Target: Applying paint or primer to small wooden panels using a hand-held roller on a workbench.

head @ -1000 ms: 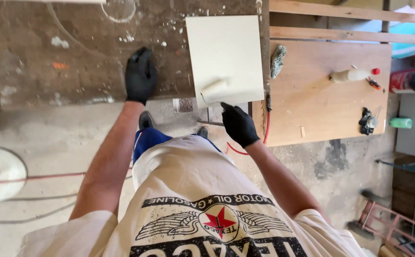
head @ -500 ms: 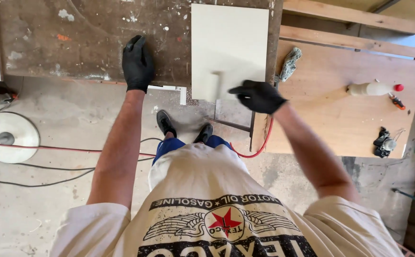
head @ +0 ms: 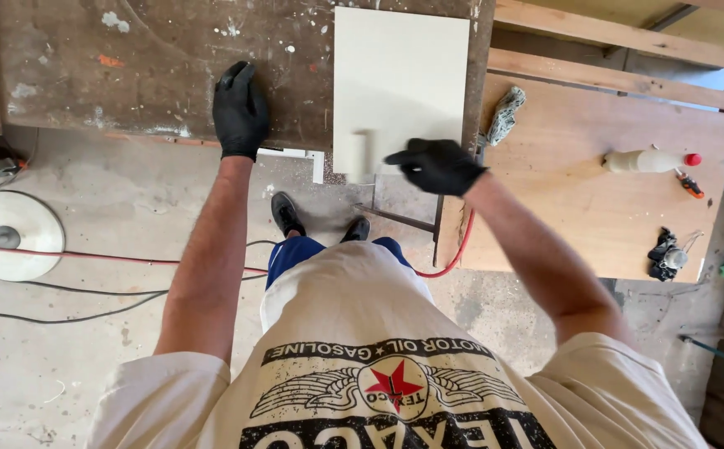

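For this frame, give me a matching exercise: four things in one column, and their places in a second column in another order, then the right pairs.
Things:
1. left hand
2. paint roller
3. white bottle with red cap
4. rag

Places:
A. lying on the plywood board, far right
B. flat on the paint-spattered bench, near its front edge
C. on the near edge of the white panel, held by the right hand
D. at the plywood board's left edge, beside the bench

Pairs: 1-B, 2-C, 3-A, 4-D
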